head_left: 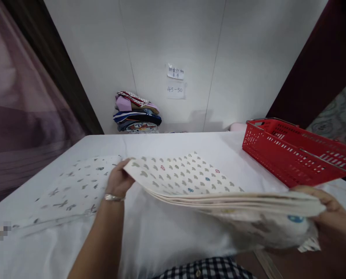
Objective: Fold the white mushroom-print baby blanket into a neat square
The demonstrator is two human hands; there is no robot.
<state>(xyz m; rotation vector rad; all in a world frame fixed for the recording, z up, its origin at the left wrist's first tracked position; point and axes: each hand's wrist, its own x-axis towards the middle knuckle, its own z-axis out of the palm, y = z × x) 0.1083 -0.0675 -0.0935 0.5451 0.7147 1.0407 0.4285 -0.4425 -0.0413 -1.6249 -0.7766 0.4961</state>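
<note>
A cream cloth with a small grey, red and blue print [187,176] is folded into several layers and held up above the white table [167,143]. My left hand [119,180] grips its far left corner; a bracelet sits on that wrist. My right hand [331,215] pinches the stacked layers at the near right end. A second white cloth with a grey print [74,190] lies flat on the table just left of my left hand.
A red plastic basket [292,153] stands at the table's right edge. A pile of folded coloured clothes [136,112] sits against the white wall at the back, below two paper notes [175,81]. A dark curtain hangs at left.
</note>
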